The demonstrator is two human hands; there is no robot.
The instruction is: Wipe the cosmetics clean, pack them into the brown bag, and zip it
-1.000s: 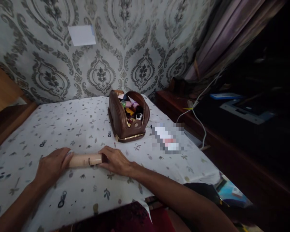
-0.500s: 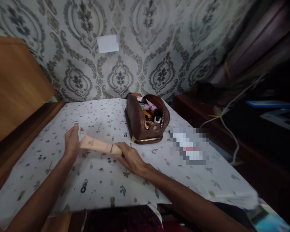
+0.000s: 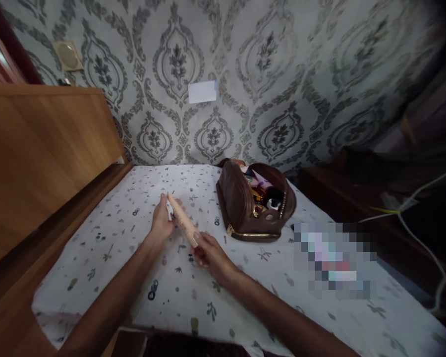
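Left of the frame's centre, a peach tube [image 3: 184,220] is slanting between the two hands, its upper end pointing up and left. The right hand [image 3: 211,255] is grasping its lower end. The left hand [image 3: 161,218] is curling beside the upper end, with a small white thing [image 3: 170,210] showing there; what that hand is gripping, I cannot tell. An unzipped brown bag [image 3: 241,208] is standing right of the tube, on the patterned cloth [image 3: 107,287].
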